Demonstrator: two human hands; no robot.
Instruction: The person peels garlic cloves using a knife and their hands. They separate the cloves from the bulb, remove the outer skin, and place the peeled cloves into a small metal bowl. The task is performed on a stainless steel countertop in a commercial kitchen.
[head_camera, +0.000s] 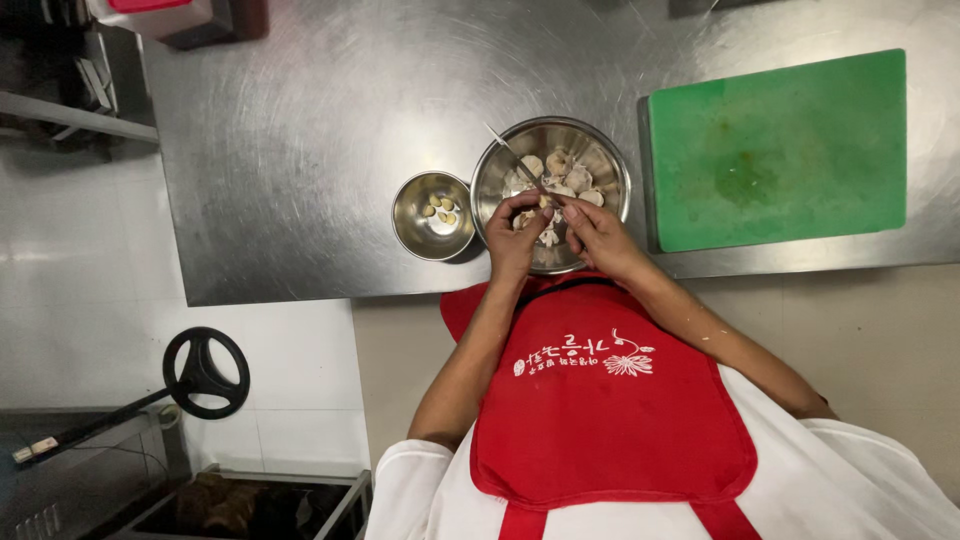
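Hands (515, 235) (598, 235) peel garlic (545, 203) over large steel bowl (600, 160) beside green board (780, 150)

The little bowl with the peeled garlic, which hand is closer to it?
Left. The left hand is just beside the little bowl, over the big bowl. The right hand is farther off, beyond the left hand.

A brushed silver desk (320, 150) is marked with circular scratch swirls. A green cutting board (780, 150) is stained darker at its middle. Pale cream garlic cloves (565, 175) are seen in a silver steel bowl (600, 150). A red apron (600, 420) with white print is worn over white sleeves.
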